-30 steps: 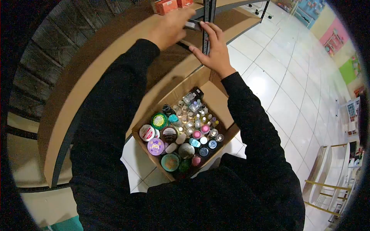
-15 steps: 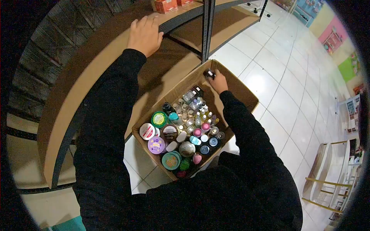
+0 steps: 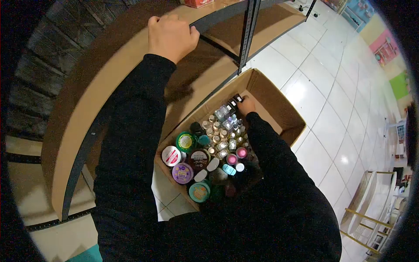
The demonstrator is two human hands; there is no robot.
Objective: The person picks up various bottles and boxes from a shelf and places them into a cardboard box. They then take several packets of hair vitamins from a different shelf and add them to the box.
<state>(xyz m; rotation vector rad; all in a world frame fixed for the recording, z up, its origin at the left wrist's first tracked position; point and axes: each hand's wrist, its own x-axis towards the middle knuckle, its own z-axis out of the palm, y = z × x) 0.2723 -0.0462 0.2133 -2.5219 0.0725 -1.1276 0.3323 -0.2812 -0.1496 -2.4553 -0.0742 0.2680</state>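
My left hand (image 3: 173, 38) rests on the edge of the wooden shelf (image 3: 126, 65), its fingers curled over the board. Down in the cardboard box (image 3: 279, 102), my right hand (image 3: 247, 106) is closed on a small dark bottle (image 3: 238, 98) beside other dark bottles at the row's end. Small clear bottles (image 3: 217, 131) stand packed in the middle of the box. Round jars, among them a green one (image 3: 186, 141), a purple one (image 3: 182, 173) and a teal one (image 3: 199, 192), fill the near left part.
A black metal shelf post (image 3: 248, 37) rises just behind the box. Orange-red boxes (image 3: 197, 3) sit on the shelf at the top. White floor tiles (image 3: 318, 113) extend to the right, with a white and gold rack (image 3: 360, 214) at the far right.
My right hand has lowered the dark bottle from near the box's far wall to the row of dark bottles. My left hand's fingers have curled more on the shelf. The view has shifted slightly.
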